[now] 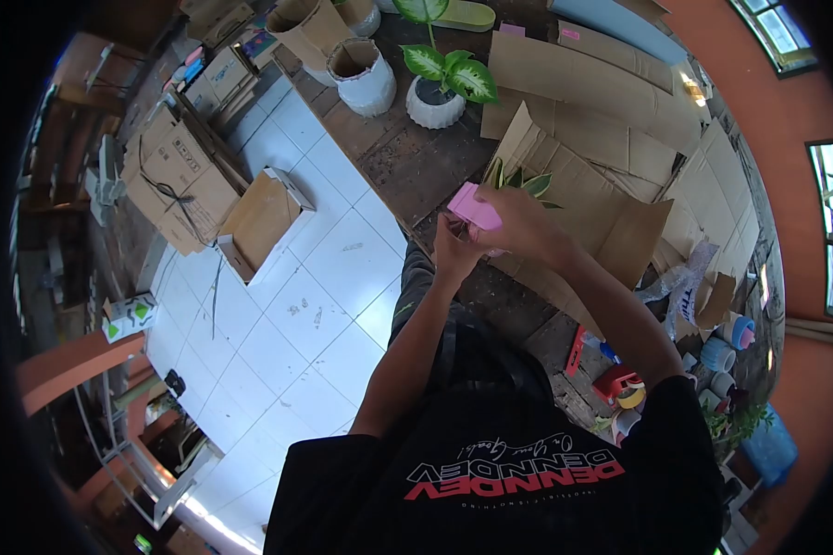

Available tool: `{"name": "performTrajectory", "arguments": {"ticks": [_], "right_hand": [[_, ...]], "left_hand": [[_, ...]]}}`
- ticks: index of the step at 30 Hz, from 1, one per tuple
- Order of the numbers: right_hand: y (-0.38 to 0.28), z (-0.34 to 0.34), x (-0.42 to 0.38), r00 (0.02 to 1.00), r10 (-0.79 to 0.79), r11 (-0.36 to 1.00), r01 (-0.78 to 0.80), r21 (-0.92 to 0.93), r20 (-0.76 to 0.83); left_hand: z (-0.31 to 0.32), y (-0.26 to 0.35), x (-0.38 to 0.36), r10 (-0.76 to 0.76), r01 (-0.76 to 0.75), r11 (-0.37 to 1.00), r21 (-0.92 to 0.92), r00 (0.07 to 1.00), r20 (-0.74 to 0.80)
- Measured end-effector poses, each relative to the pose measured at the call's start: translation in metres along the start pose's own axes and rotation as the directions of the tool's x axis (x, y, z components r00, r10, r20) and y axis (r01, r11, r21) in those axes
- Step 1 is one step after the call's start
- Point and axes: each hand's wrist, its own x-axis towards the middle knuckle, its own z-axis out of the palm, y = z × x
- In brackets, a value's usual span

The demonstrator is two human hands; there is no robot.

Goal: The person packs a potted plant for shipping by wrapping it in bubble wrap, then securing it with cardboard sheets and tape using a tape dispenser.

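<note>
Both hands meet at the table's near edge around a pink angular object (475, 207), shaped like a small pot. My right hand (526, 225) is wrapped over it from the right, covering much of its side. My left hand (456, 250) is closed at its lower left, fingertips pinched close against it; what is between them is hidden. Just beyond my right hand, green leaves with pale edges (528, 183) show in front of a folded cardboard sheet (611, 217).
A white pot with a leafy plant (435, 106) and a white wrapped pot (363, 83) stand on the wooden table (379, 157). Red tape dispenser (615, 381), small pots (718, 355) and bubble wrap (690, 282) lie right. Cardboard boxes (180, 176) sit on the tiled floor.
</note>
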Motion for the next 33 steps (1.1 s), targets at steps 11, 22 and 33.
{"name": "performTrajectory", "arguments": {"ticks": [11,22,33], "right_hand": [[-0.029,0.012,0.035,0.991,0.076,0.943,-0.036,-0.33,0.107],[-0.006,0.005,-0.025,0.996,0.08,0.974,-0.086,-0.209,-0.035],[0.01,-0.005,-0.05,0.98,-0.106,0.994,0.102,-0.032,-0.171]], "left_hand": [[-0.001,0.025,-0.008,-0.076,0.092,0.964,0.249,0.994,-0.072],[0.0,0.005,-0.009,0.048,-0.047,0.999,0.026,0.999,-0.025],[-0.008,-0.003,-0.006,0.116,-0.12,0.982,0.145,0.993,0.036]]}}
